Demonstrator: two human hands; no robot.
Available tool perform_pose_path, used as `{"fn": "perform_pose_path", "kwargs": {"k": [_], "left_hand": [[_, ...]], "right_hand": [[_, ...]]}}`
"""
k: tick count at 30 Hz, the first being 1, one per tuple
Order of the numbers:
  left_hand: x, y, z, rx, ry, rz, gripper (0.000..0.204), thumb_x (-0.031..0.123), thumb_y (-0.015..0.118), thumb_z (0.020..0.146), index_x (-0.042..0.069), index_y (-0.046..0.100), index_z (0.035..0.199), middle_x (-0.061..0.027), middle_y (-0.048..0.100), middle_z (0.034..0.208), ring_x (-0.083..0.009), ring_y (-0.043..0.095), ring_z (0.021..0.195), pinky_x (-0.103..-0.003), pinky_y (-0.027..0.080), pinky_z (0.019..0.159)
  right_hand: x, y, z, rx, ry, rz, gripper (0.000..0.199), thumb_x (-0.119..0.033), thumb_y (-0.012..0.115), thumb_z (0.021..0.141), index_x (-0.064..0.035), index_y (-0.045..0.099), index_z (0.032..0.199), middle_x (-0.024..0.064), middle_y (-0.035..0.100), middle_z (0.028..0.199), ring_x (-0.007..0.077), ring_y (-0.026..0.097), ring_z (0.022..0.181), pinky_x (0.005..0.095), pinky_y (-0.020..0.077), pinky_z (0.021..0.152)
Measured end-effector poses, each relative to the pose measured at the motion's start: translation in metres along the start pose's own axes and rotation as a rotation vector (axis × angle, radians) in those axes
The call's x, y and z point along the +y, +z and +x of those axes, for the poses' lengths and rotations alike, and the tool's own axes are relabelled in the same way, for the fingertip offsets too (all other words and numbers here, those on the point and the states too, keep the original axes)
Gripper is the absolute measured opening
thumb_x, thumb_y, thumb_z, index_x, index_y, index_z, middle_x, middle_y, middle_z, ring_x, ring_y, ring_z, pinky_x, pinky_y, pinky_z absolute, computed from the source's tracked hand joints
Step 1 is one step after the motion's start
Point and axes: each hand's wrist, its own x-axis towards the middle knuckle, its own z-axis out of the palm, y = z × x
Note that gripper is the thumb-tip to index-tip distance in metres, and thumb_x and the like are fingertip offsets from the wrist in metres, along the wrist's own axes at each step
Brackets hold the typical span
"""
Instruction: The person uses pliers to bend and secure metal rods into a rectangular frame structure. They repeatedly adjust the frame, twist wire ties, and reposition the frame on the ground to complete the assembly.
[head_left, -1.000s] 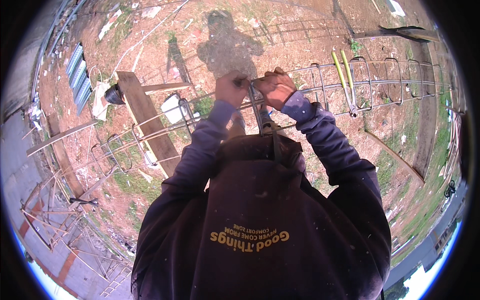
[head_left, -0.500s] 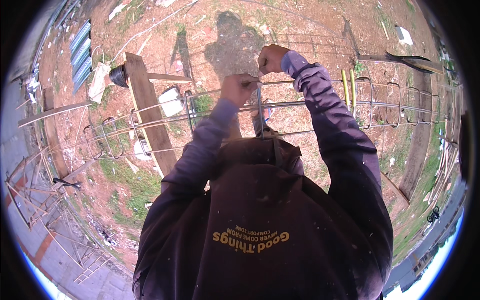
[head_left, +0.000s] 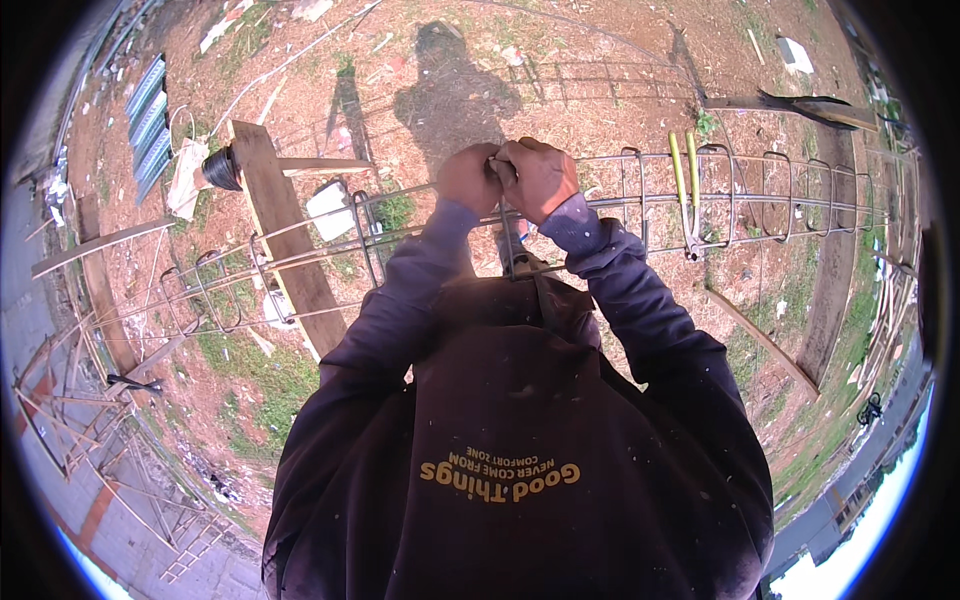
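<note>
Left hand [head_left: 467,180], right hand [head_left: 541,180], together at steel rebar cage [head_left: 643,200], fingers bent, cannot tell whether grasping

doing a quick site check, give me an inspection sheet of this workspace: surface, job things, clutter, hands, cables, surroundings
surface: uneven brown soil with grass patches
job's things: steel bar cage running across the view, over a wooden plank; yellow-handled tool lying across the cage, right of the hands
clutter: corrugated sheets and a white object left of the hands; scattered scraps
hands: left hand and right hand together at the cage's far side; anything between the fingers is hidden
cables: black coil beside the plank, wire or cable unclear
surroundings: grey paving at lower left
</note>
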Motion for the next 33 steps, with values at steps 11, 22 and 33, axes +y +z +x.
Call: {"fn": "perform_pose_path", "kwargs": {"k": [11,22,33], "left_hand": [[-0.022,-0.016,0.008,-0.32,-0.308,-0.683,0.018,0.015,0.071,0.092,0.0,0.072,0.102,-0.0092,0.073,0.084,-0.0118,0.068,0.073,-0.027,0.056,0.066],[0.006,0.006,-0.006,0.124,-0.034,0.129,0.019,0.021,0.068,0.091,0.006,0.058,0.086,-0.0125,0.06,0.057,-0.0298,0.064,0.052,-0.039,0.048,0.049],[0.013,-0.001,0.008,-0.037,-0.198,0.205,0.02,0.023,0.07,0.081,0.009,0.056,0.08,-0.0143,0.068,0.072,-0.0365,0.067,0.066,-0.045,0.054,0.063]], "right_hand": [[0.04,-0.025,-0.019,0.198,0.275,0.164,0.027,-0.024,0.077,0.079,-0.0068,0.069,0.098,0.0157,0.067,0.087,0.036,0.064,0.081,0.0436,0.051,0.075],[0.164,-0.117,-0.14,0.362,0.651,-0.412,0.08,-0.006,0.065,0.072,-0.0209,0.039,0.146,0.0226,0.048,0.129,0.0429,0.062,0.103,0.0499,0.0547,0.083],[0.08,-0.1,-0.061,0.403,0.553,1.204,0.042,-0.006,0.05,0.097,-0.0059,0.036,0.137,0.0216,0.066,0.098,0.019,0.065,0.068,0.0297,0.0549,0.055]]}}
